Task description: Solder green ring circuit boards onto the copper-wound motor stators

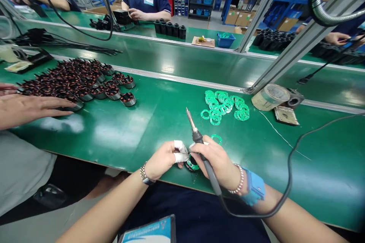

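My right hand (217,162) grips a soldering iron (199,140) by its black handle, tip pointing up and away. Its grey cable runs off to the right. My left hand (164,158), with white tape on two fingers, pinches a small round motor stator with a green ring board (191,164) between both hands at the near edge of the green bench (159,117). One loose green ring (216,138) lies just behind my right hand.
A pile of green ring boards (225,105) lies mid-bench. Several copper-wound stators (76,81) sit at the left, where another person's hand (31,106) rests flat. A solder spool (270,97) stands by a slanted metal post (293,41). Other workers sit across the conveyor.
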`<state>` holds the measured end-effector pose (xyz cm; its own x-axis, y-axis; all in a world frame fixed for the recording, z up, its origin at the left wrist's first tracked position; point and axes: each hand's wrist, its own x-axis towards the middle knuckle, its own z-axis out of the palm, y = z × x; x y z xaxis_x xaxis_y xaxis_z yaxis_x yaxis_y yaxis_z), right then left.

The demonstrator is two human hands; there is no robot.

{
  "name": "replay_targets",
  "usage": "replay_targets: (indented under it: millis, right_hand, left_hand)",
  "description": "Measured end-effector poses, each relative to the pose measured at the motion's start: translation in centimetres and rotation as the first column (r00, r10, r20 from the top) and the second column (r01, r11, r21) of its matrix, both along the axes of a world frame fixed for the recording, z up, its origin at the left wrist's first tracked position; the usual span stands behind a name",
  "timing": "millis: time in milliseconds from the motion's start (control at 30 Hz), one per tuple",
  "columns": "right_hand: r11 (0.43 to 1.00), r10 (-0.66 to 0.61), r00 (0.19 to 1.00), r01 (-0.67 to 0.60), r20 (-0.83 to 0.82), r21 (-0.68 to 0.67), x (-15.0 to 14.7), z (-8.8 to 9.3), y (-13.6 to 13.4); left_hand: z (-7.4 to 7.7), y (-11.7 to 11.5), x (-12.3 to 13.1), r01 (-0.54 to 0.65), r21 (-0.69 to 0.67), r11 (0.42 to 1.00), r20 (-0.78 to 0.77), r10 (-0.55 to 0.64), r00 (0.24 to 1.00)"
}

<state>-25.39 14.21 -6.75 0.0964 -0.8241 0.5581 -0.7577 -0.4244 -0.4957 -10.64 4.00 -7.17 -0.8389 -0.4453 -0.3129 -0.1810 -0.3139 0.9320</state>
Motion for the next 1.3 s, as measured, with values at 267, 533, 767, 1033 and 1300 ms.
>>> replay_targets:
  millis: [267, 533, 767, 1033, 1300]
  right_hand:
    - [1.0, 0.021, 0.987, -0.02, -0.162, 0.01, 0.0, 0.2, 0.3]
    - [0.992, -0.121, 0.992, 0.12, 0.028, 0.027, 0.8, -0.1, 0.9]
    - [0.986, -0.053, 0.986, 0.027, 0.155, 0.162, -1.7, 2.7, 4.5]
    - [0.967, -0.161, 0.939, 0.088, 0.305, 0.24, -1.9, 2.8, 5.3]
    - [0.958, -0.139, 0.933, 0.042, 0.332, 0.283, -1.9, 2.9, 5.3]
  left_hand:
    - [-0.1, 0.6, 0.6, -0.036, 0.001, 0.999, 0.005, 0.036, 0.999]
    - [0.0, 0.6, 0.4, -0.042, -0.059, 0.997, 0.003, 0.042, 0.999]
    - [0.2, 0.0, 0.3, 0.039, -0.077, 0.996, 0.084, -0.033, 0.996]
    - [0.1, 0.0, 0.2, 0.033, -0.081, 0.996, 0.095, -0.025, 0.995]
    - [0.2, 0.0, 0.2, 0.028, -0.075, 0.997, 0.105, -0.02, 0.994]
